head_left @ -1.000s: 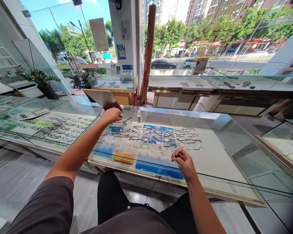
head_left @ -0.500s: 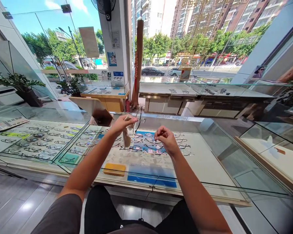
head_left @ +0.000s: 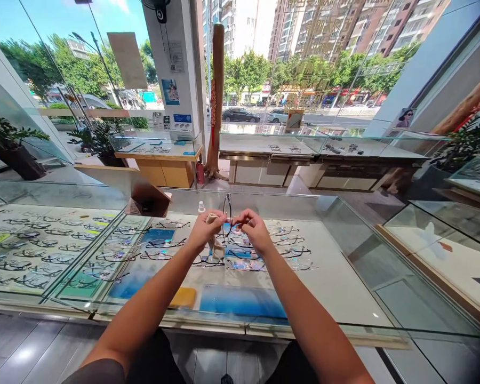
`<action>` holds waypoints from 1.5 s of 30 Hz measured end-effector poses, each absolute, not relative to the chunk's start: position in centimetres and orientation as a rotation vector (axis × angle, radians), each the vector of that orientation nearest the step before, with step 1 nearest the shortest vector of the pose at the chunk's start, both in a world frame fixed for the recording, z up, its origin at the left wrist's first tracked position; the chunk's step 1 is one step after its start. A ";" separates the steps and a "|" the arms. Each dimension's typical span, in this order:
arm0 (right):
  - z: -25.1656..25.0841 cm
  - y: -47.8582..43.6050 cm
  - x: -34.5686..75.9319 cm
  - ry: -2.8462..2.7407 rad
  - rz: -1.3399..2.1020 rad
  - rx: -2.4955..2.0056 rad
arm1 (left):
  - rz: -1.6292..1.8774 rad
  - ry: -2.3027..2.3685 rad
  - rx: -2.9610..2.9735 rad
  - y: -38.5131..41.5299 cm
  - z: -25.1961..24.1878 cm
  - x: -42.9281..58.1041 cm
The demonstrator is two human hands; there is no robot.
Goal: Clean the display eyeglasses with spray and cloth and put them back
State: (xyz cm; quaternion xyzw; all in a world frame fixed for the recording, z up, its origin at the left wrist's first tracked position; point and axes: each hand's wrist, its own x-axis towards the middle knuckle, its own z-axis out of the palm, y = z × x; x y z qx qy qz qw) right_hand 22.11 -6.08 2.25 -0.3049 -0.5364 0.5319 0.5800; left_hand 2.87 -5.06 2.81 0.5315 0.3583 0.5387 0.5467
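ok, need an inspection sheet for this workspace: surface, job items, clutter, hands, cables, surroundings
Surface: glass counter; rows of eyeglasses, on or under the glass unclear.
Job items: dark-framed glasses, held up; beige cloth, hanging.
Clutter: white bottle, brown stand, orange item, blue sheet.
Hands: left grips cloth and glasses; right is at the glasses, grip unclear.
Cables: thin cords below the column's fan; nothing seen on the counter.
Surroundings: wooden post, red extinguisher, potted plant; street beyond windows.

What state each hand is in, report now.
Left hand: closed, holding a beige cloth and a pair of glasses.
Right hand: curled beside the glasses; whether it grips them cannot be told.
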 end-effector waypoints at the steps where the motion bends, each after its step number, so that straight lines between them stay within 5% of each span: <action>1: 2.2 -6.2 22.1 -1.243 1.252 -0.712 | 1.272 0.853 1.260 -5.3 2.7 3.0; 22: 1.8 -6.8 22.2 -1.301 0.989 -0.868 | 1.301 0.941 1.354 -5.6 2.1 3.5; 33: 2.8 -6.5 24.5 -1.193 0.255 -1.071 | 1.329 1.020 1.438 -4.9 1.8 3.0; 45: 2.6 -7.6 23.3 -1.378 -0.097 -1.098 | 1.336 1.000 1.387 -5.0 1.7 3.3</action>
